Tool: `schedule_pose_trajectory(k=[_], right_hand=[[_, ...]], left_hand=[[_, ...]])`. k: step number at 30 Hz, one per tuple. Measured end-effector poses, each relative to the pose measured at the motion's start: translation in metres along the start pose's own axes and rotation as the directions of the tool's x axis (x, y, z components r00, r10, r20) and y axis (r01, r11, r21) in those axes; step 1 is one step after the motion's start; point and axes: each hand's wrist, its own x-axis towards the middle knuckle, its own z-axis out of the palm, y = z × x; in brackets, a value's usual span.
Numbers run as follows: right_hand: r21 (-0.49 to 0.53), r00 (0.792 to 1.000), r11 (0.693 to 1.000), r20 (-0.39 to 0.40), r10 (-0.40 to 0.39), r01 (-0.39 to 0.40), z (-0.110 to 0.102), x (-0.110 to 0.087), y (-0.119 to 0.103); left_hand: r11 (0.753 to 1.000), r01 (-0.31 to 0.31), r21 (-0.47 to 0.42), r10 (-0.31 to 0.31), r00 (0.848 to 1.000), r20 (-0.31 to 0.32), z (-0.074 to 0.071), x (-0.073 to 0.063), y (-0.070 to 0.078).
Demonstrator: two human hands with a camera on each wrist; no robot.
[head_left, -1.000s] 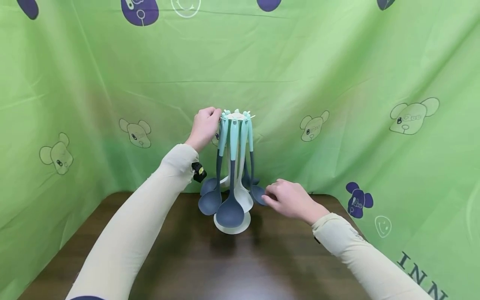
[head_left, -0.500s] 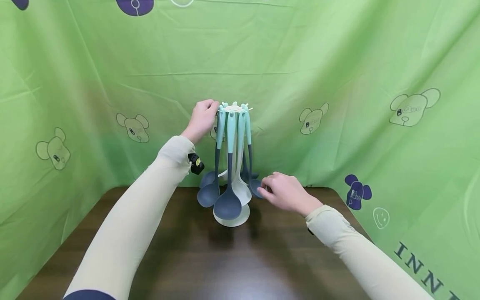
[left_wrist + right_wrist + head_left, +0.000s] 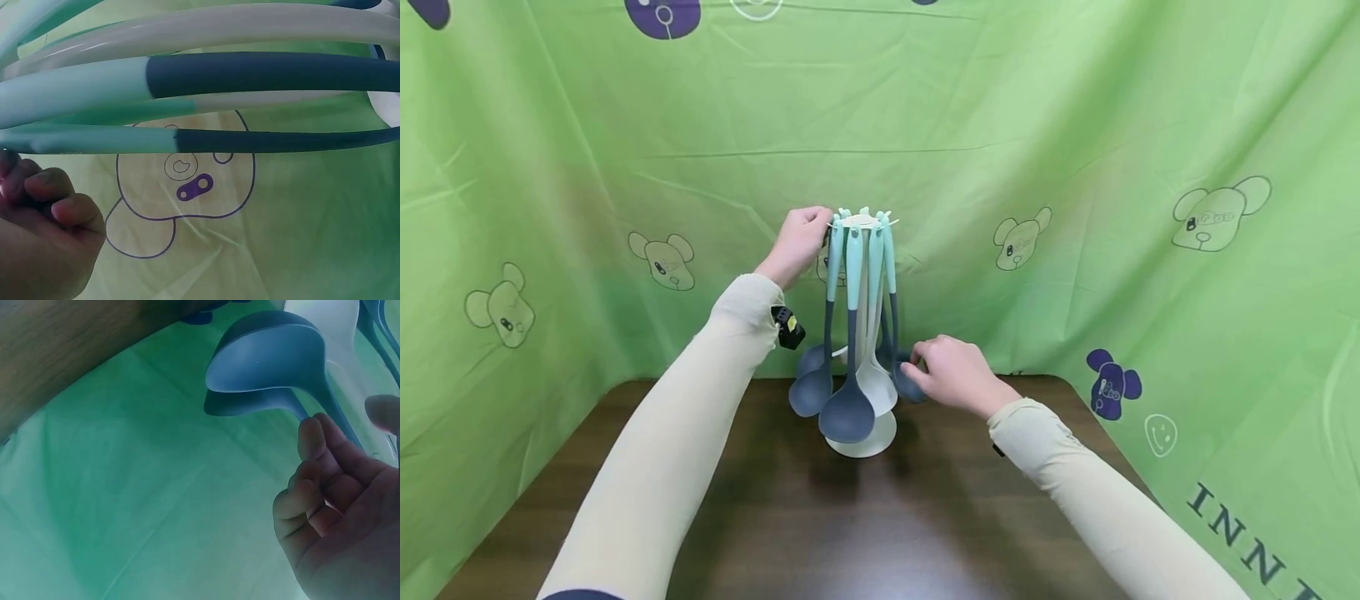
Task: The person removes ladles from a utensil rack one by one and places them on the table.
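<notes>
Head view: a brown table (image 3: 820, 533) bears the utensil stand (image 3: 876, 442) before green cloth (image 3: 880, 100).

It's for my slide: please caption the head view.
Left grip beside the top of a utensil stand, right grip near a hanging blue-grey utensil.

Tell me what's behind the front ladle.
In the head view, behind the front ladle, parts of a white utensil and the white base show; whatever it covers can't be seen.

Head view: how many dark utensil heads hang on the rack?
5 visible: front head, front-left head, rear-left head, right head beside the right hand, and partly covered rear-right head. More could be hidden behind.
</notes>
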Motion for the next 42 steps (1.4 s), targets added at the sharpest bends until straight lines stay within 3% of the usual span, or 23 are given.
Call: schedule_pose_trajectory(k=[12,20,30,42], right_hand=[[0.019,0.997,0.997,0.009,0.079,-0.079,0.011,0.017,-0.005],[0.066,0.996,0.994,0.009,0.092,-0.092,0.017,0.022,-0.008],[0.278,0.988,0.951,-0.04,0.151,-0.134,0.015,0.031,-0.014],[0.356,0.981,0.924,-0.077,0.179,-0.141,0.016,0.027,-0.017]], left_hand=[[0.999,-0.04,0.01,0.04,0.999,0.004,0.003,-0.002,-0.003],[0.991,-0.033,0.13,0.022,0.996,0.085,-0.007,-0.005,-0.001],[0.987,-0.07,0.147,0.053,0.992,0.116,-0.006,-0.001,0.005],[0.99,-0.048,0.133,0.034,0.994,0.106,-0.002,-0.007,0.006]])
